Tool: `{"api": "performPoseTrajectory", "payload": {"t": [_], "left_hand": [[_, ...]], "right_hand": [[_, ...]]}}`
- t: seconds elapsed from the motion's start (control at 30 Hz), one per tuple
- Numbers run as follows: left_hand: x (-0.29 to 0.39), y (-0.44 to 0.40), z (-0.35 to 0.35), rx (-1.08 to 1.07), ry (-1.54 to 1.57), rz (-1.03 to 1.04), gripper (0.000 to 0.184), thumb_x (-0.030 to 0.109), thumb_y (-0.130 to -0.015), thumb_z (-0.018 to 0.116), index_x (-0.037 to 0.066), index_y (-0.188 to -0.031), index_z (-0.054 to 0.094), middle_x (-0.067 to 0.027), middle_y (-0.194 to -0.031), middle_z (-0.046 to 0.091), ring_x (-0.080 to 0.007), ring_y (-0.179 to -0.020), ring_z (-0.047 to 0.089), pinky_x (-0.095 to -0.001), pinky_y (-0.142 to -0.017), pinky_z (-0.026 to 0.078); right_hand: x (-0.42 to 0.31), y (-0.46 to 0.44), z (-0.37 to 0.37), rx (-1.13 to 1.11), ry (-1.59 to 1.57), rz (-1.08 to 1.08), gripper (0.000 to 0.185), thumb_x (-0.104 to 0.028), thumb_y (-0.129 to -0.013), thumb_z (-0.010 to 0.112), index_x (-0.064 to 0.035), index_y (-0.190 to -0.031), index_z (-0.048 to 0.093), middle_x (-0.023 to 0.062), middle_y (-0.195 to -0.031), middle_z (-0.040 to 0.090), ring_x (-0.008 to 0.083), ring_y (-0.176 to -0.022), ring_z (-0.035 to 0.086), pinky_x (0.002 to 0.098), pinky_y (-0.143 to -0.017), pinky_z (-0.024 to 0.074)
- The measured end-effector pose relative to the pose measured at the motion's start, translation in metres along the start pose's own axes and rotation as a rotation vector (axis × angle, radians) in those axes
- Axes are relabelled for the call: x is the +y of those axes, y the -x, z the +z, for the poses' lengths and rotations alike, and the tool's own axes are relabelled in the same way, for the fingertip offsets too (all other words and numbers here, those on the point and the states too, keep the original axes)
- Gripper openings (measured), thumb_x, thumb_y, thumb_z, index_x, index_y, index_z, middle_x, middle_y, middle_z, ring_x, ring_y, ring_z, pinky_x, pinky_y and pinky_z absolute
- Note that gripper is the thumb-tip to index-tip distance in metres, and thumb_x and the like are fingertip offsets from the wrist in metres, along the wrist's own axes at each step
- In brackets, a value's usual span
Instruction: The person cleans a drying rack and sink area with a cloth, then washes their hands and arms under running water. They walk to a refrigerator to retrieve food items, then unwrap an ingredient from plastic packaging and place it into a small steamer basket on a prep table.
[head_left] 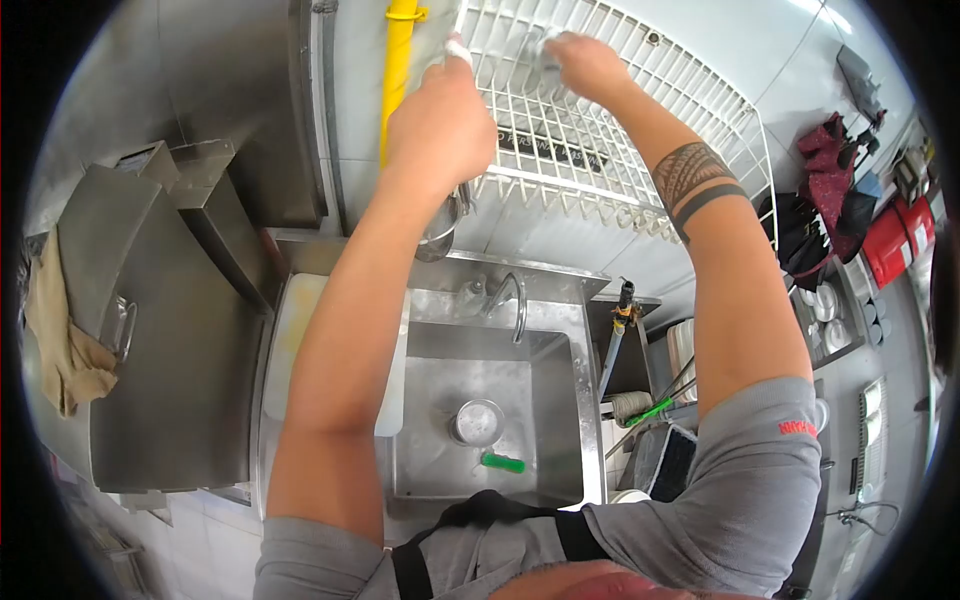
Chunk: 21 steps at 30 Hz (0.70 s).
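Both my arms reach up to a white wire rack (560, 180) on the wall. My left hand (445, 125) is closed at the rack's left end, with a bit of white showing at its thumb; what it grips is hidden. Just below that hand hangs a round metal utensil (437, 238); whether the hand or the rack bears it I cannot tell. My right hand (592, 68) is closed over the rack's wires, its fingers on a clear, shiny object (543, 65) that is too blurred to name.
Below is a steel sink (420, 470) with a faucet (518, 310), a round metal container (478, 423) and a green-handled item (503, 462). A white board (300, 310) lies left of it. A yellow pipe (397, 70) runs up beside the rack. Stacked plates (682, 345) stand right.
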<state>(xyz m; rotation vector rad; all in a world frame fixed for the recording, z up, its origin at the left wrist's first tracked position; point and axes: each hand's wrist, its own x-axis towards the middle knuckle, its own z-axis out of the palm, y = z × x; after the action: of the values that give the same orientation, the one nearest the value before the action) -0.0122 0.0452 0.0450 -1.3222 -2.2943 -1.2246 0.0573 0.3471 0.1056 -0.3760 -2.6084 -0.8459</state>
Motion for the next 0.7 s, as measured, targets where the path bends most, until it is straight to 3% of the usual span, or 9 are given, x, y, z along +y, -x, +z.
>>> {"api": "performPoseTrajectory", "payload": {"t": [0.1,0.13,0.17,0.23,0.33,0.43,0.5,0.57,0.7], "left_hand": [[-0.004,-0.002,0.003,0.009,-0.067,0.044,0.078,0.010,-0.088,0.056,-0.004,-0.158,0.024,-0.0226,-0.130,0.060,-0.0399,-0.110,0.066,-0.0492,-0.092,0.054],[-0.004,-0.003,0.003,0.008,-0.070,0.044,0.078,0.010,-0.088,0.056,-0.004,-0.158,0.024,-0.0226,-0.130,0.060,-0.0399,-0.110,0.066,-0.0492,-0.092,0.054],[-0.003,-0.003,0.003,0.006,-0.080,0.045,0.078,0.010,-0.088,0.056,-0.005,-0.158,0.024,-0.0223,-0.130,0.060,-0.0397,-0.110,0.066,-0.0491,-0.092,0.053],[-0.003,-0.002,0.005,-0.004,-0.092,0.046,0.078,0.010,-0.088,0.056,-0.005,-0.158,0.024,-0.0220,-0.129,0.061,-0.0394,-0.111,0.066,-0.0490,-0.093,0.053],[-0.001,-0.003,0.001,0.011,-0.054,0.041,0.078,0.010,-0.088,0.056,-0.004,-0.158,0.025,-0.0217,-0.132,0.060,-0.0391,-0.114,0.065,-0.0487,-0.095,0.053],[0.002,-0.004,0.005,-0.009,-0.081,0.048,0.077,0.008,-0.088,0.055,-0.001,-0.159,0.025,-0.0209,-0.137,0.059,-0.0390,-0.118,0.063,-0.0480,-0.098,0.051],[0.003,-0.005,0.000,-0.044,-0.053,-0.021,0.077,0.008,-0.088,0.054,0.001,-0.159,0.024,-0.0208,-0.140,0.057,-0.0401,-0.121,0.061,-0.0473,-0.100,0.050],[0.008,-0.002,-0.005,-0.063,-0.030,-0.028,0.078,0.008,-0.088,0.053,0.002,-0.160,0.023,-0.0208,-0.140,0.057,-0.0409,-0.122,0.060,-0.0472,-0.101,0.049],[0.009,-0.001,-0.006,-0.067,-0.055,-0.030,0.080,0.007,-0.087,0.053,0.002,-0.161,0.022,-0.0220,-0.140,0.057,-0.0413,-0.122,0.060,-0.0476,-0.101,0.049]], "right_hand": [[0.007,-0.005,-0.026,0.131,0.013,0.181,0.035,-0.029,-0.087,0.069,-0.0153,-0.118,0.066,0.0162,-0.111,0.069,0.0368,-0.105,0.067,0.0483,-0.091,0.0552],[0.021,-0.015,-0.033,0.263,-0.053,0.335,0.033,-0.025,-0.087,0.064,-0.0136,-0.118,0.067,0.0182,-0.112,0.071,0.0379,-0.101,0.069,0.0497,-0.089,0.0554],[0.057,-0.036,-0.023,0.248,0.017,0.495,0.034,-0.024,-0.086,0.062,-0.0118,-0.116,0.068,0.0201,-0.113,0.072,0.0394,-0.098,0.070,0.0513,-0.088,0.0553],[0.043,-0.023,-0.042,0.487,-0.129,0.410,0.028,-0.011,-0.088,0.057,-0.0038,-0.113,0.068,0.0228,-0.114,0.068,0.0410,-0.109,0.064,0.0506,-0.097,0.0510],[0.020,-0.046,-0.023,0.693,-0.162,0.310,0.029,-0.011,-0.088,0.057,-0.0019,-0.113,0.066,0.0255,-0.113,0.066,0.0437,-0.113,0.061,0.0528,-0.101,0.0469],[-0.001,-0.064,-0.030,0.740,-0.078,0.117,0.028,-0.014,-0.089,0.057,-0.0043,-0.115,0.067,0.0224,-0.124,0.063,0.0407,-0.121,0.057,0.0521,-0.105,0.0429],[-0.018,-0.065,-0.046,0.516,-0.085,0.145,0.027,-0.017,-0.092,0.057,-0.0068,-0.115,0.067,0.0210,-0.130,0.061,0.0381,-0.123,0.056,0.0524,-0.105,0.0417],[-0.013,-0.036,-0.050,0.574,-0.120,0.120,0.027,-0.018,-0.093,0.056,-0.0073,-0.116,0.066,0.0204,-0.128,0.062,0.0379,-0.123,0.057,0.0528,-0.105,0.0416],[0.064,0.004,-0.033,0.537,-0.044,0.223,0.033,-0.021,-0.094,0.057,-0.0083,-0.124,0.065,0.0190,-0.127,0.064,0.0372,-0.125,0.056,0.0519,-0.109,0.0407]]}}
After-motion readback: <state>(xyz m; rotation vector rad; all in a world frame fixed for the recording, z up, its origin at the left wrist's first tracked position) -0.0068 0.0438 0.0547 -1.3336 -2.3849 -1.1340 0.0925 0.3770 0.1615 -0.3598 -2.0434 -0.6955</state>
